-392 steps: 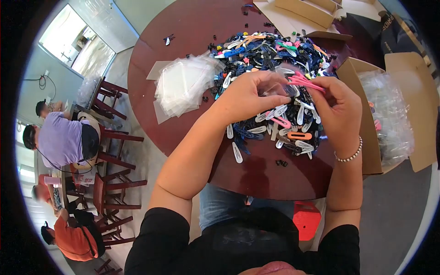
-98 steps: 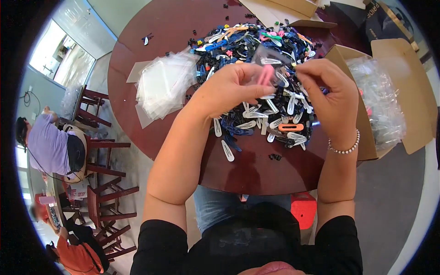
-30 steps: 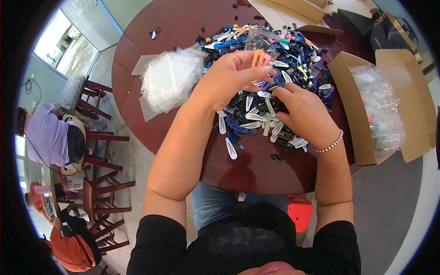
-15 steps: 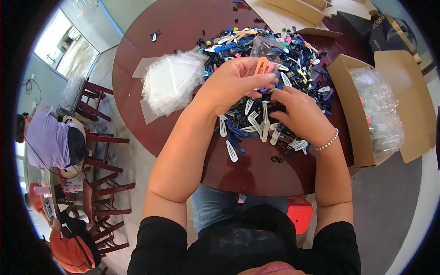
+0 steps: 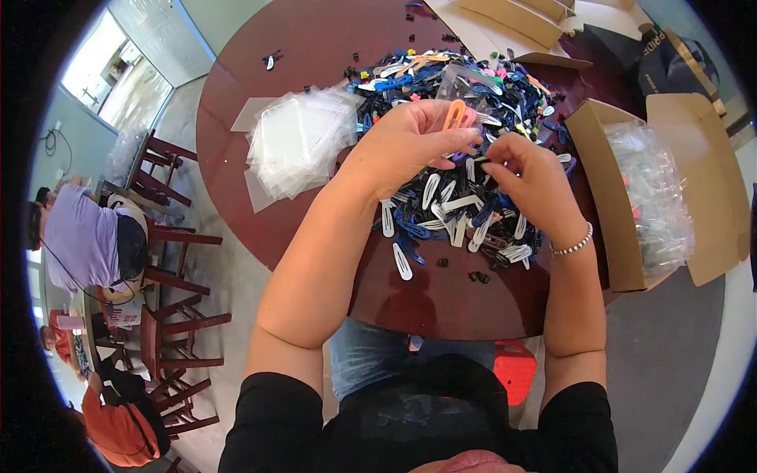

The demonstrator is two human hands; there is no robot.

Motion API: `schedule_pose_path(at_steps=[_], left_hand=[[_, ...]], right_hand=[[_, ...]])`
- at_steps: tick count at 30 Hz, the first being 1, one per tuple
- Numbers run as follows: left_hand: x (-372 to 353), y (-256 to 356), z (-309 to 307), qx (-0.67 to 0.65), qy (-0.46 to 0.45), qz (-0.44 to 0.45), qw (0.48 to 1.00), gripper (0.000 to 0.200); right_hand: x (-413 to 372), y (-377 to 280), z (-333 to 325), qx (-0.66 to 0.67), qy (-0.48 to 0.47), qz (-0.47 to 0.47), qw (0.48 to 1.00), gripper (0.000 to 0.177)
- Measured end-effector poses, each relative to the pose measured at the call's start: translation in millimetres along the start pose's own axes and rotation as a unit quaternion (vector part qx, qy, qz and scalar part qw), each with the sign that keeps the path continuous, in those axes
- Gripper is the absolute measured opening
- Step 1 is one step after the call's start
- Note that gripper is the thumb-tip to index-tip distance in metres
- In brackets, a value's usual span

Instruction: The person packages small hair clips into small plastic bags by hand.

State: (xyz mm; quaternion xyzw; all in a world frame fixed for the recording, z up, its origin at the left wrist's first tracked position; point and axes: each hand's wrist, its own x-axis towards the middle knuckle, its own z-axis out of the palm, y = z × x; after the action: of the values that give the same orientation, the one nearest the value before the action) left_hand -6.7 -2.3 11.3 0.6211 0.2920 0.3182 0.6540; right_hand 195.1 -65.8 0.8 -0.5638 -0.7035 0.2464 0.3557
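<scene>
My left hand [image 5: 406, 146] is closed over the pile, with an orange hair clip [image 5: 455, 115] and a pink hair clip [image 5: 471, 117] sticking up between thumb and fingers. Right of it, my right hand [image 5: 536, 185] has its fingers bent into a pinch just above the pile. Whatever sits at those fingertips is too small to make out. Under both hands spreads a heap of hair clips [image 5: 426, 213], mostly black, navy and white, with a few bright ones. A clear plastic bag [image 5: 465, 85] lies on the heap behind my left hand.
Left of the heap lies a stack of clear bags [image 5: 296, 142] on the round dark red table [image 5: 244, 71]. At the right stands an open cardboard box [image 5: 595, 181] with filled clear bags [image 5: 650, 197]. More cardboard [image 5: 512, 27] lies at the back. People sit at the far left.
My right hand has moved slightly up and right, off the near clips. Some clips beneath it have shifted, and a small black clip now lies by the heap's near edge. My left hand keeps its grip.
</scene>
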Motion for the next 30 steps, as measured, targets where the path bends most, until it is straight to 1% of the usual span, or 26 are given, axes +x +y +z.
schedule_pose_path(at_steps=[1, 3, 4, 5, 7, 8, 9, 11, 15, 18, 19, 21, 25, 27, 28, 29, 30], left_hand=[[-0.6, 0.6, 0.4, -0.001, 0.005, 0.0, 1.0, 0.042], [0.4, -0.8, 0.0, -0.001, 0.008, 0.002, 1.0, 0.042], [0.7, -1.8, -0.3, 0.0, 0.01, 0.005, 1.0, 0.042], [0.2, -2.7, -0.2, -0.001, 0.012, 0.001, 1.0, 0.042], [0.6, -2.5, -0.2, 0.004, 0.013, 0.007, 1.0, 0.041], [1.0, -3.5, -0.7, 0.009, 0.011, 0.01, 1.0, 0.04], [0.8, -4.1, -0.4, 0.009, 0.011, 0.007, 1.0, 0.04], [0.4, -4.2, 1.0, 0.001, 0.017, 0.011, 1.0, 0.038], [1.2, -3.5, 0.4, 0.004, 0.009, 0.012, 1.0, 0.036], [2.5, -7.0, -1.2, -0.001, -0.001, 0.019, 1.0, 0.038], [2.9, -8.2, -1.1, 0.0, 0.002, 0.021, 1.0, 0.038], [2.9, -7.3, -1.6, 0.01, 0.006, 0.031, 0.999, 0.039], [2.5, -6.4, -2.3, 0.004, 0.003, 0.031, 0.999, 0.041], [1.4, -6.6, -2.2, 0.008, 0.012, 0.04, 0.999, 0.04], [1.4, -7.0, -2.2, 0.005, 0.009, 0.042, 0.999, 0.039], [1.4, -7.5, -2.2, 0.002, 0.005, 0.045, 0.999, 0.037], [1.3, -8.2, -1.7, 0.0, 0.008, 0.046, 0.999, 0.037]], right_hand=[[-1.1, -3.4, -1.4, 0.001, -0.001, 0.0, 1.0, 0.013], [-4.3, -14.9, -7.7, -0.056, -0.067, -0.072, 0.994, 0.014], [-7.0, -19.7, -7.3, 0.01, -0.136, -0.044, 0.99, 0.015], [-10.4, -22.5, -3.5, 0.012, -0.138, -0.042, 0.989, 0.015], [-16.6, -29.4, 5.4, -0.017, -0.239, -0.203, 0.95, 0.017], [-20.2, -36.4, 8.7, -0.035, -0.305, -0.193, 0.932, 0.018], [-26.9, -39.9, 14.3, -0.044, -0.324, -0.194, 0.925, 0.015], [-35.7, -46.8, 26.8, -0.139, -0.379, -0.18, 0.897, 0.012], [-38.5, -42.7, 38.6, -0.166, -0.398, -0.163, 0.887, 0.01], [-27.6, -30.9, 18.1, -0.135, -0.283, -0.171, 0.934, 0.006], [-24.5, -30.2, 6.0, -0.142, -0.261, -0.173, 0.939, 0.006], [-23.6, -40.4, -15.4, -0.136, -0.274, -0.134, 0.943, 0.007], [-41.3, -39.0, -20.1, -0.107, -0.272, -0.145, 0.945, 0.01], [-58.7, -36.0, -20.3, -0.136, -0.265, -0.094, 0.95, 0.014], [-68.3, -29.0, -20.6, -0.16, -0.242, -0.073, 0.954, 0.016], [-76.8, -25.7, -19.6, -0.162, -0.246, -0.074, 0.953, 0.016], [-85.5, -23.8, -18.4, -0.139, -0.227, -0.046, 0.963, 0.017]])
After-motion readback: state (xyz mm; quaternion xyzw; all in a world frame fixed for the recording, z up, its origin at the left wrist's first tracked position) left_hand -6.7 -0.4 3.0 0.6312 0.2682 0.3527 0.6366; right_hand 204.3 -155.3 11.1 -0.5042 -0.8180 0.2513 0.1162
